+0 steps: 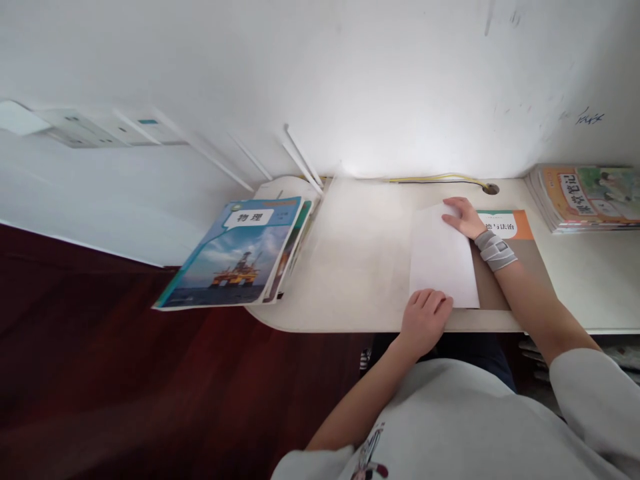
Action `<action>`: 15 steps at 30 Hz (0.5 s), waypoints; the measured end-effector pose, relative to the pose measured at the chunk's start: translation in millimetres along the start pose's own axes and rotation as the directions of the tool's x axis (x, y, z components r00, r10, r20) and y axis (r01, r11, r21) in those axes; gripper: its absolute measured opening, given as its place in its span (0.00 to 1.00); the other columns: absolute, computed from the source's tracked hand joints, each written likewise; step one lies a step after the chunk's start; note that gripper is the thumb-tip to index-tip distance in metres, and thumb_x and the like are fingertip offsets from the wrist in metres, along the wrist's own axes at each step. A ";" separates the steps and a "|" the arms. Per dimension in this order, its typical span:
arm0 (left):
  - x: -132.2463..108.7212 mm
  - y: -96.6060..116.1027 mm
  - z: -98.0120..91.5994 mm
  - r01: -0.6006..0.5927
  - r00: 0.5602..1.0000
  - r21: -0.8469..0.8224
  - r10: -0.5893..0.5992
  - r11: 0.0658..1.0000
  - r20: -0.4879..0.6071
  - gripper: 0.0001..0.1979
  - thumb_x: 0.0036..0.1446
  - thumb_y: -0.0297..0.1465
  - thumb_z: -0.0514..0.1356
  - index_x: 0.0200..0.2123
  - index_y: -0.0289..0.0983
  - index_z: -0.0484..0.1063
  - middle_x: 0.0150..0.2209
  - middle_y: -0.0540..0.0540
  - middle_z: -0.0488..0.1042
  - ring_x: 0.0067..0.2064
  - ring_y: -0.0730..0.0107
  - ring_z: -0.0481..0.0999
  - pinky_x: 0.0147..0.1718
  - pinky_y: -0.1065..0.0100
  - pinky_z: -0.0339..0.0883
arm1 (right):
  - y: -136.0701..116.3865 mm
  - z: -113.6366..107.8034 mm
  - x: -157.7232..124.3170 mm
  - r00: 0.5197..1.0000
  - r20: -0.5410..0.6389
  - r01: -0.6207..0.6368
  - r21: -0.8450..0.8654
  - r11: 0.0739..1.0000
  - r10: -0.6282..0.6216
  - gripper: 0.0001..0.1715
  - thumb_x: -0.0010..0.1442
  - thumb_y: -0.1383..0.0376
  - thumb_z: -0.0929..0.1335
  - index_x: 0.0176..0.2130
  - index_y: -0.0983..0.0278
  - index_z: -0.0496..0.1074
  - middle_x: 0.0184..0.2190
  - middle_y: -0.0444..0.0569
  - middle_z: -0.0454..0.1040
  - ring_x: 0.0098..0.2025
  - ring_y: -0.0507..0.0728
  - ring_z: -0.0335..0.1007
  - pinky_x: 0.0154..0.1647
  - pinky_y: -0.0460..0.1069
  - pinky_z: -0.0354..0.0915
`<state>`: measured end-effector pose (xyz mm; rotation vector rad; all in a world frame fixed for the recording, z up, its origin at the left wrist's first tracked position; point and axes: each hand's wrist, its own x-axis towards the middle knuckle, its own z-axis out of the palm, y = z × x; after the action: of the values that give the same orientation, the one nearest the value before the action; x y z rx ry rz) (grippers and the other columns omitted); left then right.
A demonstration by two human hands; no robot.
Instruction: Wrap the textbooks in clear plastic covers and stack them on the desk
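A blank white sheet of paper [443,257] lies over the left part of a textbook [531,257] with a grey-brown cover and an orange and green top band. Whether the sheet is loose or joined to the book I cannot tell. My right hand [465,218], with a grey wrap on its wrist, holds the sheet near its far right corner, thumb and fingers bent on it. At the near edge, my left hand [425,320] has its fingers curled over the paper, close to the desk's front edge.
On the desk's left end, a blue physics textbook [235,253] tops a stack that juts past the edge. Another stack of books [590,199] stands at the right against the wall. A yellow and black cable [445,178] runs into a round hole [491,189] at the back.
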<state>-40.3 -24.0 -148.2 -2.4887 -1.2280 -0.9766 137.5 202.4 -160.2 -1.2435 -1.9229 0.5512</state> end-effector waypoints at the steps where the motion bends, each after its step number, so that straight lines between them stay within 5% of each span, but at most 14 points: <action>1: -0.7 0.8 1.0 0.008 1.000 -0.004 -0.008 1.000 0.010 0.06 0.58 0.23 0.53 0.35 0.36 0.69 0.31 0.47 0.70 0.35 0.70 0.67 0.35 0.68 0.60 | 1.3 1.0 0.4 1.000 0.002 -0.001 -0.016 1.000 0.001 0.30 0.48 0.50 0.68 0.47 0.62 0.71 0.49 0.56 0.67 0.55 0.65 0.62 0.60 0.62 0.55; 8: -4.3 -2.0 4.0 0.030 0.998 0.008 -0.030 1.000 0.056 0.07 0.57 0.22 0.53 0.31 0.37 0.68 0.29 0.47 0.68 0.33 0.69 0.65 0.34 0.67 0.59 | 5.2 3.6 0.1 1.000 0.002 0.021 -0.081 0.996 -0.021 0.30 0.49 0.49 0.67 0.47 0.63 0.72 0.48 0.57 0.67 0.53 0.67 0.62 0.59 0.64 0.55; 15: -11.2 -8.6 1.1 0.061 0.998 0.026 -0.061 0.998 0.027 0.07 0.56 0.22 0.53 0.31 0.36 0.69 0.28 0.47 0.67 0.32 0.68 0.64 0.33 0.66 0.58 | 1.9 4.3 -0.7 0.994 0.108 0.048 -0.121 0.992 -0.035 0.35 0.51 0.46 0.65 0.51 0.65 0.70 0.57 0.60 0.61 0.61 0.68 0.53 0.62 0.64 0.50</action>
<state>-51.3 -25.1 -157.2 -2.4669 -1.3234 -0.9378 135.3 202.9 -164.4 -1.2703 -2.0937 0.4913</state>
